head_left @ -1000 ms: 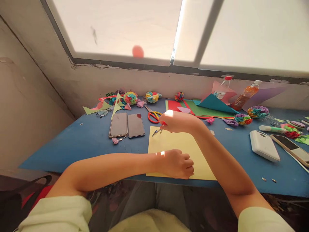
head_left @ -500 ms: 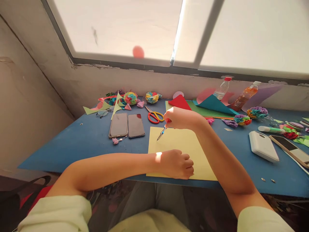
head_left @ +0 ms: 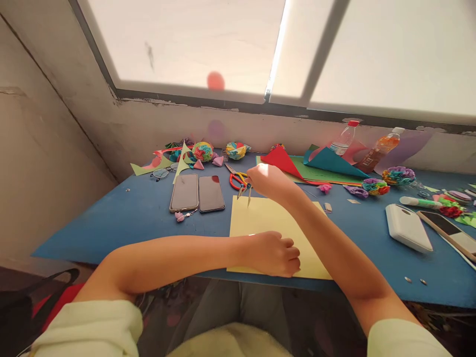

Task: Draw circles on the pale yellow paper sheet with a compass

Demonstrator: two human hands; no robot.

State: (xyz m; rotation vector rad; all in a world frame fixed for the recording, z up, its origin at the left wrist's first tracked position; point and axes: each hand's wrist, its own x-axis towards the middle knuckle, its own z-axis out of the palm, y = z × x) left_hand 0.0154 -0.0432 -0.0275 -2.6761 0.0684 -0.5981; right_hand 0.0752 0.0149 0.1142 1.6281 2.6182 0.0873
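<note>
A pair of drawing compasses [head_left: 249, 197] is pinched in my right hand [head_left: 267, 177], its two legs pointing down and spread apart. The hand is over the far-left part of a yellow sheet of paper [head_left: 267, 214]. Whether the compass tips touch the sheet I cannot tell. My left hand [head_left: 275, 254] rests on the near part of the same sheet, its fingers curled in, with nothing visible in them. Just behind the compasses lie scissors [head_left: 234, 182] with red and yellow handles, partly covered by my right hand.
Two phones [head_left: 211, 193] lie left of the sheet. Glasses [head_left: 159, 173] and paper flowers [head_left: 203, 151] are farther back. Coloured papers [head_left: 327, 171] and two bottles [head_left: 380, 151] stand near the wall. On the right are an eraser [head_left: 327, 207], a white power bank [head_left: 408, 227] and a glue stick [head_left: 420, 202].
My right hand has shifted slightly left and the compasses have turned, so both legs now show apart. An eraser has come into view beside my right forearm. My left hand stays put.
</note>
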